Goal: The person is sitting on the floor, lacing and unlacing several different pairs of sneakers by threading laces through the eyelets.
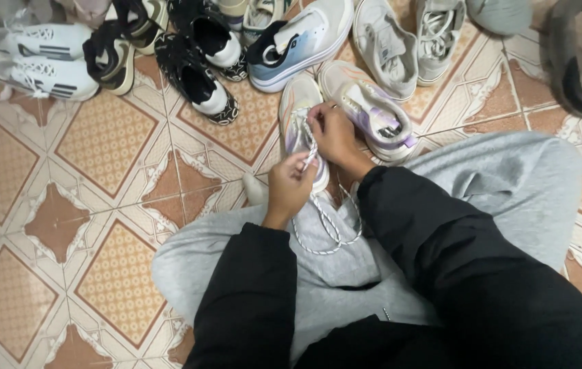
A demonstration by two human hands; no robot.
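A pale sneaker (298, 102) with lilac trim lies on the tiled floor just past my crossed legs. Its white speckled lace (325, 225) hangs in a long loop down onto my grey trousers. My left hand (289, 186) pinches one strand of the lace near the shoe's tongue. My right hand (335, 137) rests on the sneaker's eyelet area, fingers closed around the lace there. The matching sneaker (373, 109) lies on its side just to the right, touching my right hand. Both arms wear black sleeves.
Many other shoes crowd the far edge: a white and blue trainer (301, 41), grey trainers (407, 41), black and white pairs (198, 61), white striped ones (45, 61). A dark curved object (578, 75) sits far right. Patterned orange tiles (99, 205) spread to the left.
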